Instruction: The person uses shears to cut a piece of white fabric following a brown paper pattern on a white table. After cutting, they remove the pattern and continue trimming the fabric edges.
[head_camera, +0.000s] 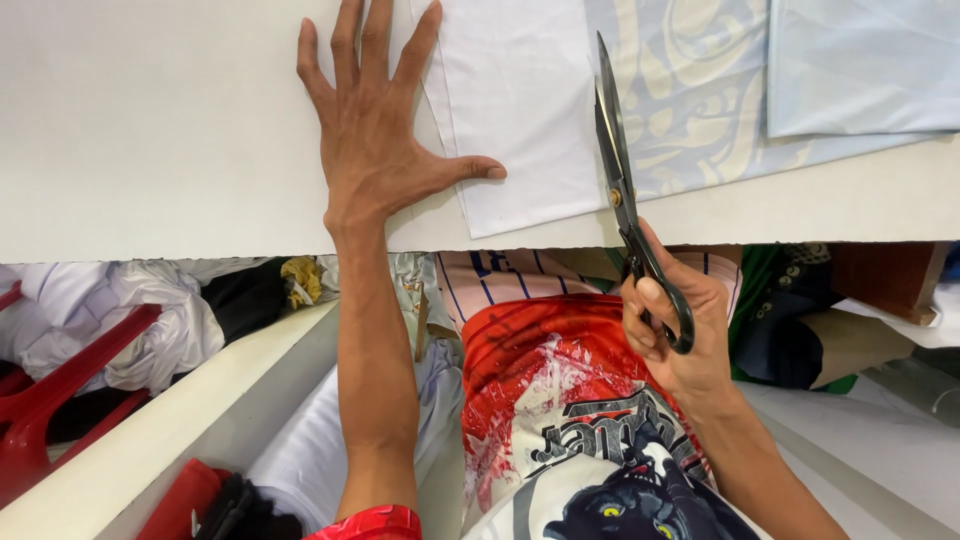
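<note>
Two hands are working at the table edge (150, 235): the left hand (375, 130) is pressing the white fabric (520, 110) flat with fingers spread apart, the right hand (670, 330) is gripping nearly closed scissors (618, 170), which should be cutting slowly and straight.

There is a single view, from a camera worn on the person's head. It looks steeply down and forward, over the person's own chest and lap, onto the near edge of the white tabletop (150, 130). It sits close: both forearms fill the middle of the frame, and the tabletop's near edge crosses the picture from side to side. Below that edge the view takes in the space under the tabletop. No second view shares the scene.
</note>
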